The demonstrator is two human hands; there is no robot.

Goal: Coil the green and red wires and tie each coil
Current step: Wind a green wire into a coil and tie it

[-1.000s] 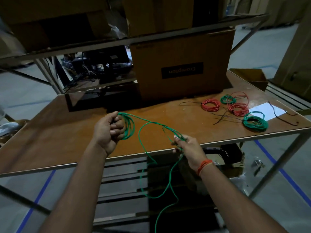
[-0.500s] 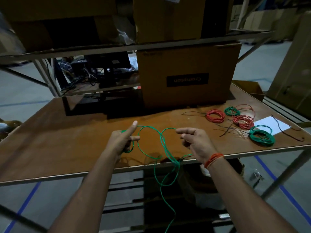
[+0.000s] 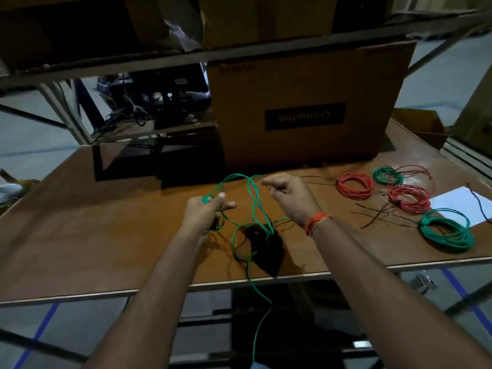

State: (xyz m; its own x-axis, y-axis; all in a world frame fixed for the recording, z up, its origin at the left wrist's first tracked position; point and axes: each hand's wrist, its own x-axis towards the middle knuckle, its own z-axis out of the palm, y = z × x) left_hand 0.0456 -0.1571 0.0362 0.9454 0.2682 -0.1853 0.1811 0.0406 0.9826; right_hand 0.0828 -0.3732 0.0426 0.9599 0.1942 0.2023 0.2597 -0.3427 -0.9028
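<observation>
Green wire (image 3: 253, 206) runs between your two hands above the brown worktop (image 3: 80, 222). Your left hand (image 3: 203, 211) has its fingers curled round a small bunch of green loops, which show at the top of the fist and again below it. From there the wire arches up and across toward your right hand (image 3: 288, 197), drops in a long narrow loop between the hands, crosses itself low over the worktop and then trails over the front edge, hanging down toward the floor.

Your right hand is raised with the fingers curled in and the thumb and forefinger drawn together. The wire's arch ends close to those fingertips, but you cannot tell from this view whether they actually pinch it.

Well to your right on the worktop lie finished coils: a large green coil (image 3: 447, 231) nearest the front edge, a red coil (image 3: 408, 198) behind it, another red coil (image 3: 355, 185) to its left, and a small green coil (image 3: 387, 175) at the back with loose red wire (image 3: 423, 174) looping around it. Thin dark ties (image 3: 378, 214) lie scattered between the coils. A white sheet of paper (image 3: 458, 206) lies just beyond the large green coil. A cardboard box (image 3: 306, 83) printed "Crompton", upside down, stands at the back of the worktop.
</observation>
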